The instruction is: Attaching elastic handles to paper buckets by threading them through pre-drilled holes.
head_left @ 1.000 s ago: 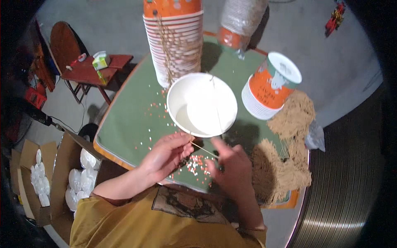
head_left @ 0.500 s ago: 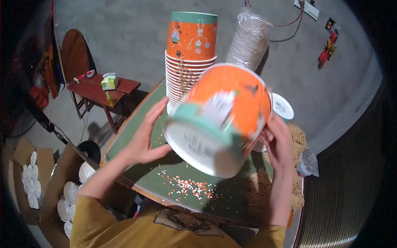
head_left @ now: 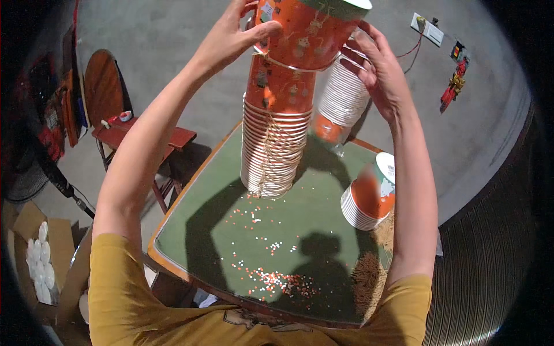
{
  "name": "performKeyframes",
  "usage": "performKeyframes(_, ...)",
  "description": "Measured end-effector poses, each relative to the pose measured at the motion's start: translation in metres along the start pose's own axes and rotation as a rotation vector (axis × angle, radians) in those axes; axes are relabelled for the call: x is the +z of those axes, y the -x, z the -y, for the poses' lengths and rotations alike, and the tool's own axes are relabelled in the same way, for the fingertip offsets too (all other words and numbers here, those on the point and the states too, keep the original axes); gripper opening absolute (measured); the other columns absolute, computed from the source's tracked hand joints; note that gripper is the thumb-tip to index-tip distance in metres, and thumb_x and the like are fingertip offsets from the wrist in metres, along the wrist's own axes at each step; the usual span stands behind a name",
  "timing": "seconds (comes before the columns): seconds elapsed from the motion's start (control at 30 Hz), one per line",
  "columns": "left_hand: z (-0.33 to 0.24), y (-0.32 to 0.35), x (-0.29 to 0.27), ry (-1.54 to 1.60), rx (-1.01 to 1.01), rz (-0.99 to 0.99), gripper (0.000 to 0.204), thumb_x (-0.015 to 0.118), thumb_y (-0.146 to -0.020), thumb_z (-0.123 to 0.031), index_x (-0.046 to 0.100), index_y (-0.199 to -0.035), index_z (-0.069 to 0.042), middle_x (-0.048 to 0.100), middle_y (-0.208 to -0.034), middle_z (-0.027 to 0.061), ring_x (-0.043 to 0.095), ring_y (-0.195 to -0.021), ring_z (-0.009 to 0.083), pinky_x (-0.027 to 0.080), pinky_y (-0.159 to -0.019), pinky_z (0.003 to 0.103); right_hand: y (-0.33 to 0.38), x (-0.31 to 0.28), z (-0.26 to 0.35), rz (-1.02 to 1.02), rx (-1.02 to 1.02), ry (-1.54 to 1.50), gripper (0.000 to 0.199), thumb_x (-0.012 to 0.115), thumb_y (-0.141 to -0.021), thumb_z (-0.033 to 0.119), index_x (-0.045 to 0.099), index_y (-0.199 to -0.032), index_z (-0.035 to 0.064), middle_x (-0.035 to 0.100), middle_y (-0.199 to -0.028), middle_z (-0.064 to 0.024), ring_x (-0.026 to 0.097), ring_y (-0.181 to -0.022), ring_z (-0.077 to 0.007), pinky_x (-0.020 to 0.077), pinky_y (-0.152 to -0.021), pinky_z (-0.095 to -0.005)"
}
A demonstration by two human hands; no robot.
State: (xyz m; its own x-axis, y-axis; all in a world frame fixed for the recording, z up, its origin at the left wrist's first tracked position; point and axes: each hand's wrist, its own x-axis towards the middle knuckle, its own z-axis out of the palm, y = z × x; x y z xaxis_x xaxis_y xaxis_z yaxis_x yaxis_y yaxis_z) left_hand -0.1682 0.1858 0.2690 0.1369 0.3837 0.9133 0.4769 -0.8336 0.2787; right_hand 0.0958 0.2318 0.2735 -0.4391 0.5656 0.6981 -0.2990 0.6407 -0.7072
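Note:
Above the tall stack of upside-down paper buckets, an orange paper bucket with a green band is held bottom-up, its rim around the upper part of the stack's top bucket. My left hand grips its left side, thumb across the printed wall. My right hand is at its lower right side, fingers curled by the rim; a thin pale loop shows at those fingers. Twisted cord handles hang down the stack's front. The held bucket's upper end runs partly out of view.
The green tabletop bears scattered orange and white dots. On its right stand a shorter bucket stack and bundles of tan cord. A plastic-wrapped stack leans behind. Left are a red bench and a cardboard box.
Both hands have moved up and away from me with the bucket, from the table's middle to over the tall stack. The bucket's bottom has turned from facing me to facing upward.

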Motion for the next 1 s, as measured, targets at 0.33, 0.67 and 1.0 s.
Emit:
performKeyframes(0.33,0.073,0.022,0.023,-0.019,-0.207,0.001,0.07,0.056,-0.09,-0.05,0.032,-0.145,-0.014,0.041,-0.14,0.0116,0.043,-0.125,0.0256,0.039,-0.102,0.04,-0.018,-0.006,-0.065,-0.085,0.254,0.063,0.07,0.071,-0.083,0.04,0.039,-0.136,0.0087,0.059,-0.118,-0.0071,0.06,-0.097,-0.0172,0.0511,-0.08,-0.0301)
performKeyframes(0.67,0.073,0.046,0.039,-0.136,-0.331,-0.105,0.072,0.06,-0.086,-0.051,0.037,-0.14,-0.009,0.038,-0.125,0.0152,0.049,-0.113,0.0248,0.045,-0.094,0.038,-0.03,-0.014,-0.081,-0.01,0.35,0.202,0.066,0.061,-0.088,0.046,0.037,-0.138,0.0111,0.056,-0.114,-0.002,0.057,-0.094,-0.0116,0.0496,-0.079,-0.0282)
performKeyframes(1.0,0.069,0.073,0.054,-0.101,-0.444,-0.14,0.073,0.063,-0.084,-0.049,0.036,-0.138,-0.008,0.038,-0.12,0.0134,0.045,-0.113,0.0245,0.044,-0.094,0.039,-0.019,-0.018,-0.088,0.046,0.6,0.482,0.05,0.055,-0.085,0.063,0.053,-0.096,0.0145,0.04,-0.06,0.0074,0.03,-0.048,-0.0012,0.0213,-0.043,-0.0187)
